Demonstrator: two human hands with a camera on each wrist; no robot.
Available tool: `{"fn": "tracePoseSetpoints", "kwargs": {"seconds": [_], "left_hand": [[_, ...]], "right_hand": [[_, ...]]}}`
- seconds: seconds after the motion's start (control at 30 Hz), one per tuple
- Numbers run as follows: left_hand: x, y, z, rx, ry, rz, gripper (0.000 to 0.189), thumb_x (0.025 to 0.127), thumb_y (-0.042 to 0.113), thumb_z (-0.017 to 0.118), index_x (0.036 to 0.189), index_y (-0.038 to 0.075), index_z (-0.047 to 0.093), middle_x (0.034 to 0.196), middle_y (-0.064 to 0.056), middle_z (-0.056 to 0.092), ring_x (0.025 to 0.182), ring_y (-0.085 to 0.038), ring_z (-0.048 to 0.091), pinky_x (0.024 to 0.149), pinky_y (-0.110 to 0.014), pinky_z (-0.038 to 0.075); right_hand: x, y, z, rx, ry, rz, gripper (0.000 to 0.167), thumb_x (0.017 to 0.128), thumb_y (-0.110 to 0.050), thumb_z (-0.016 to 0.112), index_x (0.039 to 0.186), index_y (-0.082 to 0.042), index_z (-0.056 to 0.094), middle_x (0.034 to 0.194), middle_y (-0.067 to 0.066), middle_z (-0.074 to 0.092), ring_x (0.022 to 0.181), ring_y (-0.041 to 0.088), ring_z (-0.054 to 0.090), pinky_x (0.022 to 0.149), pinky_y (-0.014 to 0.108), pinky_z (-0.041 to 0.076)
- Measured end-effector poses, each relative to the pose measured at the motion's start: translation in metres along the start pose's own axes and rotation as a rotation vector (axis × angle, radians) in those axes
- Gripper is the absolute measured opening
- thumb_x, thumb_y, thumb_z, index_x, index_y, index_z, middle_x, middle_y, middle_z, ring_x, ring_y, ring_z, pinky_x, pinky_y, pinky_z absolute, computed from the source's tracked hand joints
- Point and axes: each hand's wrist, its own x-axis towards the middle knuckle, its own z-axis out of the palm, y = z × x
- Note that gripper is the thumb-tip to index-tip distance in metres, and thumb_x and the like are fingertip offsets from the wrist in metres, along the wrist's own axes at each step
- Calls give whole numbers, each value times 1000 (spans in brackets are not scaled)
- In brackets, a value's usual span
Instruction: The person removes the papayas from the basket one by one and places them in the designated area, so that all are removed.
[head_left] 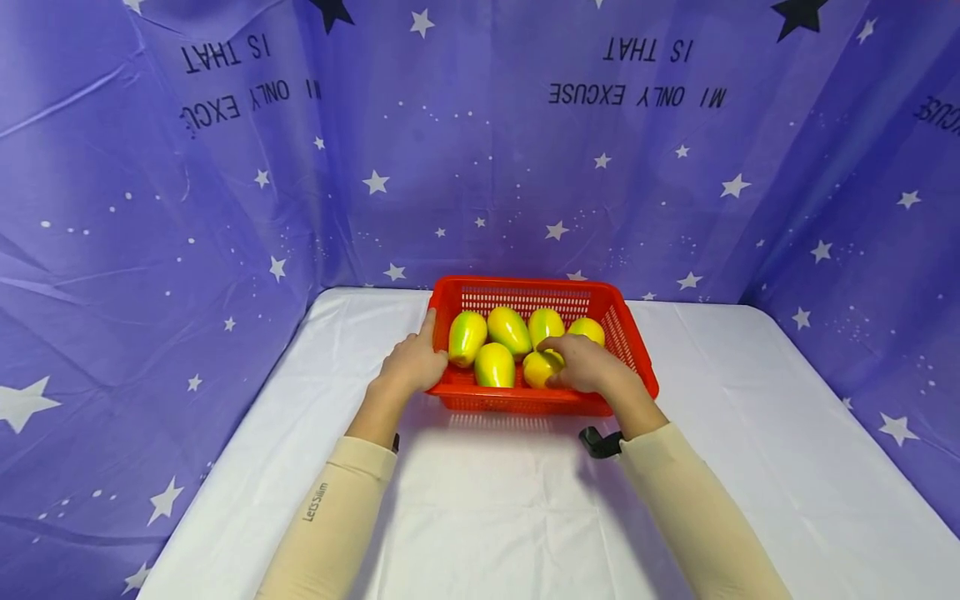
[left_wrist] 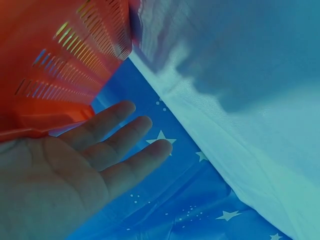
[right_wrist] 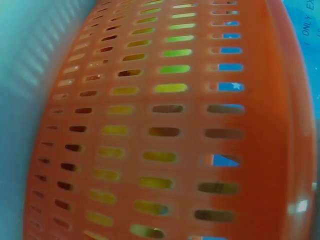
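Note:
A red plastic basket holds several shiny yellow-green mangoes. My left hand is at the basket's left rim, its thumb lying over the edge. In the left wrist view, three fingers of that hand stretch out straight beside the slotted basket wall. Inside the basket, my right hand grips the front right mango, fingers over its top and thumb at its near side. The right wrist view shows only the basket's slotted wall, which hides the right hand; yellow shows through its slots.
The basket stands near the back edge of a table with a white cloth. Purple star-printed curtains surround the table at the back and sides. A black wrist camera mount hangs under the right wrist, close to the basket's front.

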Motion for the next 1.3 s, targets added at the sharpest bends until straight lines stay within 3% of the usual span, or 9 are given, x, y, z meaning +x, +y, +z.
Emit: {"fn": "tracePoseSetpoints", "kwargs": {"seconds": [0.27,0.5,0.83,1.07,1.3], "left_hand": [[2,-3,-1,-17,-12,16,83,96,25,42,168,22,0,149,-25,49,130,-44,56,109,-59,44],[4,-3,-4,-29,-15,17,84,95,24,40,168,22,0,151,-25,48,131,-44,54,110,-61,42],[3,-3,-4,-15,-23,4,83,95,24,39,168,21,0,149,-25,49,131,-46,54,108,-65,41],[4,-4,-5,-22,-35,3,84,95,24,39,168,21,-1,149,-25,49,131,-46,54,109,-66,38],[5,-2,-2,-27,-42,16,84,95,23,39,168,20,-1,147,-26,49,128,-46,55,109,-67,38]], "right_hand": [[-5,0,-14,34,66,-6,61,87,-24,81,143,-11,61,136,16,66,128,37,58,112,56,44],[-13,7,-33,120,209,-5,64,90,-31,78,147,-9,58,135,17,65,120,39,62,105,57,49],[-23,22,-53,132,359,111,69,94,-41,73,151,-10,51,128,23,60,111,40,58,96,59,50],[-33,31,-67,143,432,199,69,95,-44,70,151,-8,51,137,27,58,119,45,57,96,61,51],[-49,55,-80,140,526,312,70,96,-45,66,150,-2,50,132,30,58,117,46,54,91,60,52]]}}
